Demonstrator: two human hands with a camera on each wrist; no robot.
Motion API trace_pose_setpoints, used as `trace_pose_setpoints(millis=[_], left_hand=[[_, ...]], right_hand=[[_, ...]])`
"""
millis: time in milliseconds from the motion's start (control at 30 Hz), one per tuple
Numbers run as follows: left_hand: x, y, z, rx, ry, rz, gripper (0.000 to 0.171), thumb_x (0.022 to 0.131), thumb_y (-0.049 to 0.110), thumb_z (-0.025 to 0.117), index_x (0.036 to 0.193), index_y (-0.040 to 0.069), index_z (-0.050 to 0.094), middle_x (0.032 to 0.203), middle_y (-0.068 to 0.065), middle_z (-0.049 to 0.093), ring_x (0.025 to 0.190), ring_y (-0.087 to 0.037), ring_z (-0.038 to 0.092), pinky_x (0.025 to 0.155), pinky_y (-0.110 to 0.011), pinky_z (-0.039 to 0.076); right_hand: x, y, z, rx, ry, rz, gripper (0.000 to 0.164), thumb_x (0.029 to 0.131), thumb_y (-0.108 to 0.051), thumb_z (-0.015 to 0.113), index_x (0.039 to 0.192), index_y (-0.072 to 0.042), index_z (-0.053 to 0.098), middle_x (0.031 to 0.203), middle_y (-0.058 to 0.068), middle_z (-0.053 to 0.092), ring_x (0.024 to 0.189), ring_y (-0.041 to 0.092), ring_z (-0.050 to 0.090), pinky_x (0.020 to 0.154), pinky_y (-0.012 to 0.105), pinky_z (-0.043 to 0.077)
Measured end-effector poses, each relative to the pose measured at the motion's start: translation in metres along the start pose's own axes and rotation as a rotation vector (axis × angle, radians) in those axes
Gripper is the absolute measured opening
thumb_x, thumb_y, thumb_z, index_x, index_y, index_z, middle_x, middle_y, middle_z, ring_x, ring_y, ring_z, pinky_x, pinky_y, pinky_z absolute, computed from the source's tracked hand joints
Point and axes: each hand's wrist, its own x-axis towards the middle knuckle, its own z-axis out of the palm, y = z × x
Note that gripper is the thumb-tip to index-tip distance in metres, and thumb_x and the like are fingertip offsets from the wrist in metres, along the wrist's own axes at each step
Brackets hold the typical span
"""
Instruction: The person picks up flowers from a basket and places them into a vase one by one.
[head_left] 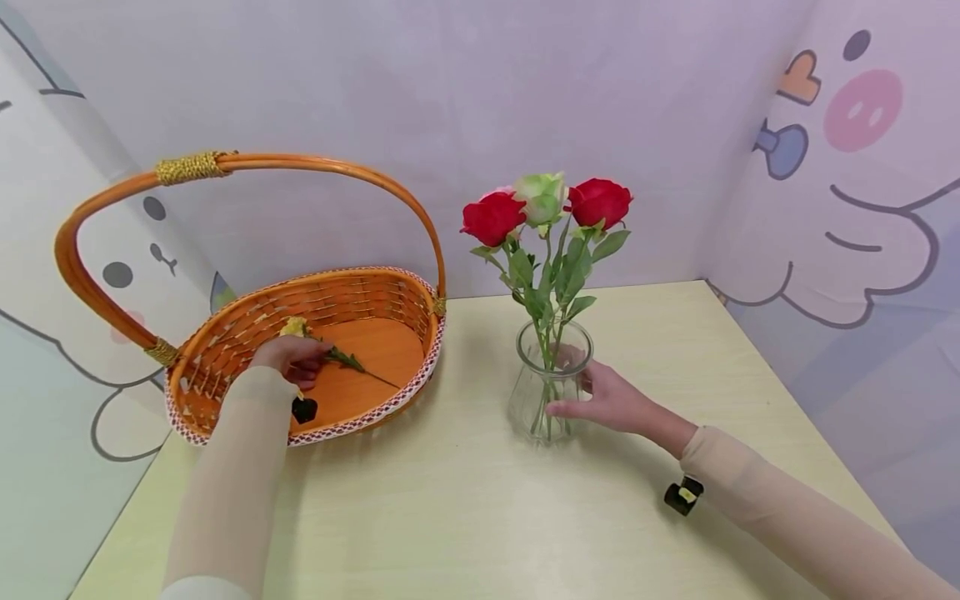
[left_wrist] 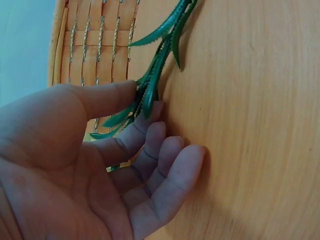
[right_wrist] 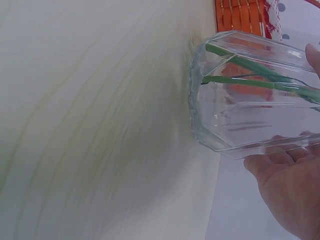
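Inside the orange wicker basket (head_left: 386, 333), my left hand (head_left: 288, 357) pinches the leafy green stem (left_wrist: 159, 62) of a yellow flower (head_left: 295, 326) between thumb and forefinger. The other fingers lie curled close to the basket floor. My right hand (head_left: 611, 398) grips the side of a clear glass vase (head_left: 528, 392), thumb at the front and fingers round the back. Standing in the vase are a red rose (head_left: 491, 218), another red rose (head_left: 600, 202) and a pale green-white rose (head_left: 542, 198). A bit of pink bloom shows behind them. Green stem ends (right_wrist: 240, 82) are visible through the glass.
The basket's tall arched handle (head_left: 322, 162) rises over the left side. Both basket and vase stand on a pale wooden table (head_left: 450, 517). Cloth with cartoon animals (head_left: 862, 117) hangs behind and at both sides. Small black devices (head_left: 682, 496) sit at the wrists.
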Motion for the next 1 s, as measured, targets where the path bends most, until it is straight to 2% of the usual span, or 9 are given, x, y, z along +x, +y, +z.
trace_pose_setpoints(millis=[367, 733, 900, 1000], left_hand=[[-0.008, 0.001, 0.005, -0.004, 0.033, 0.015, 0.033, 0.105, 0.034, 0.054, 0.103, 0.002, 0.061, 0.089, -0.007, 0.054, 0.074, -0.017, 0.06, 0.079, -0.032, 0.061], [0.003, -0.003, -0.001, -0.053, 0.038, -0.017, 0.031, 0.104, 0.032, 0.058, 0.105, 0.002, 0.064, 0.081, -0.004, 0.056, 0.072, -0.017, 0.059, 0.075, -0.031, 0.062], [0.0, -0.001, -0.001, -0.052, 0.034, 0.012, 0.034, 0.104, 0.031, 0.055, 0.112, -0.002, 0.06, 0.091, -0.008, 0.056, 0.073, -0.016, 0.062, 0.075, -0.031, 0.062], [-0.003, 0.0, -0.001, -0.109, 0.041, 0.015, 0.036, 0.104, 0.031, 0.055, 0.119, -0.002, 0.057, 0.099, -0.011, 0.058, 0.074, -0.016, 0.066, 0.076, -0.031, 0.062]], right_hand=[[-0.001, -0.001, -0.001, -0.003, 0.0, 0.008, 0.091, 0.085, -0.036, 0.084, 0.158, -0.015, 0.033, 0.155, 0.01, 0.044, 0.143, 0.035, 0.039, 0.114, 0.058, 0.034], [0.0, -0.002, 0.0, -0.005, 0.0, 0.013, 0.092, 0.085, -0.036, 0.084, 0.158, -0.014, 0.032, 0.155, 0.011, 0.044, 0.143, 0.035, 0.039, 0.114, 0.058, 0.033], [-0.001, -0.003, 0.0, -0.006, 0.002, 0.016, 0.092, 0.085, -0.036, 0.084, 0.158, -0.015, 0.032, 0.154, 0.01, 0.045, 0.143, 0.035, 0.04, 0.114, 0.058, 0.034], [-0.001, -0.003, 0.0, -0.007, 0.002, 0.018, 0.092, 0.085, -0.036, 0.084, 0.158, -0.014, 0.032, 0.154, 0.011, 0.045, 0.142, 0.035, 0.04, 0.114, 0.058, 0.034]])
